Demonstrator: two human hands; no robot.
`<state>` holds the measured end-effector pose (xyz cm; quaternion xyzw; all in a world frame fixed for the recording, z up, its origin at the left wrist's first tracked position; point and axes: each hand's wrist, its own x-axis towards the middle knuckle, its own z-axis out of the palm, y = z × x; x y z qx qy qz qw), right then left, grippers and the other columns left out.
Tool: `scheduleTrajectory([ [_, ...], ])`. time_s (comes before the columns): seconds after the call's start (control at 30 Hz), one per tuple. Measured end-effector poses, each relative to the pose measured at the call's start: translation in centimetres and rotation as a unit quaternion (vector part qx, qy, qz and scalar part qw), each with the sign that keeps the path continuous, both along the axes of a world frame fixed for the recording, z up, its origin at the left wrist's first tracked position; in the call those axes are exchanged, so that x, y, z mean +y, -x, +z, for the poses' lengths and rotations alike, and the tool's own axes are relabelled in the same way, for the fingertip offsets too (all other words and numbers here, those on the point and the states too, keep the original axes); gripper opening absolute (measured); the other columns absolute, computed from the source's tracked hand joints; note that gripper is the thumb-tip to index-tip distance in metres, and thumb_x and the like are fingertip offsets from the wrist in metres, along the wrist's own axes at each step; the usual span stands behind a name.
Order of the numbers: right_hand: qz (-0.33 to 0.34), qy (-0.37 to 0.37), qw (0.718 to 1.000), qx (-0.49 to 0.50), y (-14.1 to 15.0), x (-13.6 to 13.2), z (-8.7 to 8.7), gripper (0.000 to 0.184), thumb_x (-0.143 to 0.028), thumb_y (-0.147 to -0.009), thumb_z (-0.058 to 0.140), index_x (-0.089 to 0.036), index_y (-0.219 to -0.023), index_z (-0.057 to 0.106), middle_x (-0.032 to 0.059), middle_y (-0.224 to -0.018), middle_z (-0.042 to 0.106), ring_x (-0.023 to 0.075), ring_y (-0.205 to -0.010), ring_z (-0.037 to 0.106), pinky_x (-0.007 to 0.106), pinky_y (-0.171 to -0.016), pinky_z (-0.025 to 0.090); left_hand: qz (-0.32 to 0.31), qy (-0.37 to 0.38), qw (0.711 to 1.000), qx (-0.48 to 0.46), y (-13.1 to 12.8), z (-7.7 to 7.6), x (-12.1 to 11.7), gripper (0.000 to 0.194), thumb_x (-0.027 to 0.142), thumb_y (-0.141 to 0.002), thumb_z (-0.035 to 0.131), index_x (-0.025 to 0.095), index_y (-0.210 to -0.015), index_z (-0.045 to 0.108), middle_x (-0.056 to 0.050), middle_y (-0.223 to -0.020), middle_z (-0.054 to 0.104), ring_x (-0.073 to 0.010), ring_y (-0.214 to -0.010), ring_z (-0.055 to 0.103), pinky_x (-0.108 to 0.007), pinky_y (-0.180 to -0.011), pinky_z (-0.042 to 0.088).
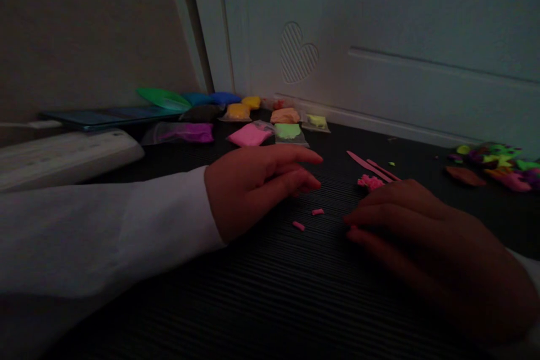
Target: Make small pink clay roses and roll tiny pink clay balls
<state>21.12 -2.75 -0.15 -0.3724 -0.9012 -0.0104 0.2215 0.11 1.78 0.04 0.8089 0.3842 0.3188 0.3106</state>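
My left hand (261, 183) hovers over the dark ribbed table, index finger stretched out and thumb lower, with nothing visible in it. Just below its fingertips lie two small pink clay pieces (298, 226), short and rod-shaped. On the other side, my right hand (426, 242) rests low with thumb and forefinger pinched together; a tiny pinkish spot shows at the tips, too dark to make out. Right behind its knuckles sits a crumpled pink clay lump (370, 181), beside a pink plastic clay knife (367, 165) and a thinner pink tool (382, 169).
Bags of coloured clay, such as a pink one (251, 134) and a purple one (181, 133), line the back. A phone (105, 117) and a white power strip (67, 154) lie left. Colourful clay figures (502, 163) stand right. A white panel (379, 22) rises behind.
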Motion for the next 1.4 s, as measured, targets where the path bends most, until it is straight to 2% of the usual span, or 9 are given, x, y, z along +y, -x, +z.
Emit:
scheduleTrajectory([
  [0.13,-0.005,-0.004,1.000,-0.008,0.1,0.3,0.0,0.011,-0.020,-0.074,0.054,-0.024,-0.084,0.057,-0.0009,-0.084,0.059,0.0153,-0.080,0.051,0.031,-0.068,0.040,-0.031,-0.003,0.999,-0.012,0.0,-0.1,-0.1,0.033,0.014,-0.081,0.042,0.017,-0.114,0.039,0.001,-0.095,0.065,-0.0069,-0.080,0.061,-0.013,-0.068,0.049],
  [0.43,-0.004,-0.008,1.000,-0.004,-0.1,0.3,0.0,0.019,-0.013,-0.075,0.049,-0.023,-0.090,0.056,-0.0011,-0.087,0.059,0.0125,-0.081,0.051,0.027,-0.070,0.040,-0.032,0.000,0.999,-0.007,0.2,-0.1,0.2,0.036,0.011,-0.075,0.047,0.021,-0.110,0.041,0.003,-0.093,0.065,-0.0091,-0.086,0.060,-0.017,-0.069,0.048],
  [0.63,-0.003,-0.011,1.000,-0.006,0.1,0.4,-0.1,0.021,-0.012,-0.075,0.050,-0.022,-0.093,0.055,-0.0008,-0.086,0.059,0.0120,-0.079,0.051,0.026,-0.069,0.040,0.001,-0.027,0.999,0.032,0.2,0.3,0.2,0.012,0.023,-0.071,0.056,0.019,-0.082,0.055,0.006,-0.077,0.067,-0.0085,-0.073,0.063,-0.015,-0.062,0.047],
  [0.73,0.001,0.000,1.000,-0.007,0.1,0.4,-0.1,0.021,-0.012,-0.075,0.050,-0.022,-0.092,0.055,-0.0007,-0.087,0.059,0.0124,-0.081,0.051,0.026,-0.070,0.040,0.013,-0.062,0.997,0.054,0.1,0.6,0.0,0.008,0.024,-0.067,0.060,0.019,-0.073,0.060,0.007,-0.066,0.065,-0.0062,-0.059,0.061,-0.012,-0.052,0.044],
  [0.83,0.001,0.003,1.000,-0.010,0.0,0.3,-0.1,0.019,-0.012,-0.075,0.050,-0.022,-0.089,0.056,-0.0011,-0.086,0.059,0.0124,-0.082,0.051,0.026,-0.070,0.040,0.027,-0.102,0.992,0.063,0.1,0.7,-0.2,0.005,0.023,-0.065,0.063,0.019,-0.068,0.061,0.008,-0.062,0.063,-0.0040,-0.053,0.056,-0.011,-0.049,0.042],
  [1.07,-0.003,-0.004,1.000,-0.008,0.0,0.4,-0.1,0.017,-0.012,-0.074,0.050,-0.022,-0.088,0.055,-0.0025,-0.086,0.059,0.0109,-0.083,0.050,0.024,-0.072,0.039,0.044,-0.125,0.985,0.109,0.1,0.9,-0.5,0.010,0.029,-0.066,0.062,0.018,-0.068,0.062,0.006,-0.062,0.062,-0.0064,-0.057,0.056,-0.015,-0.053,0.040],
  [1.17,0.002,-0.006,1.000,-0.018,0.0,0.6,-0.1,0.021,-0.012,-0.076,0.049,-0.022,-0.093,0.055,-0.0020,-0.090,0.059,0.0108,-0.084,0.050,0.024,-0.073,0.039,0.046,-0.142,0.980,0.130,0.2,0.7,-0.2,0.014,0.031,-0.071,0.055,0.021,-0.075,0.063,0.005,-0.070,0.064,-0.0091,-0.064,0.057,-0.019,-0.057,0.041],
  [1.27,0.005,-0.008,1.000,-0.020,0.0,0.5,0.0,0.025,-0.012,-0.077,0.048,-0.022,-0.098,0.054,-0.0017,-0.092,0.058,0.0106,-0.084,0.050,0.024,-0.074,0.038,0.005,-0.177,0.971,0.159,0.3,0.1,0.4,0.020,0.028,-0.076,0.048,0.019,-0.084,0.063,0.000,-0.083,0.064,-0.0138,-0.077,0.055,-0.026,-0.071,0.042],
  [1.4,-0.007,0.000,1.000,-0.010,0.0,0.3,0.1,0.015,-0.016,-0.076,0.050,-0.022,-0.089,0.055,-0.0026,-0.085,0.059,0.0109,-0.082,0.050,0.025,-0.073,0.038,-0.060,-0.234,0.956,0.169,0.5,-0.9,1.1,0.023,0.021,-0.078,0.044,0.014,-0.088,0.063,-0.005,-0.092,0.063,-0.0173,-0.090,0.051,-0.033,-0.084,0.037],
])
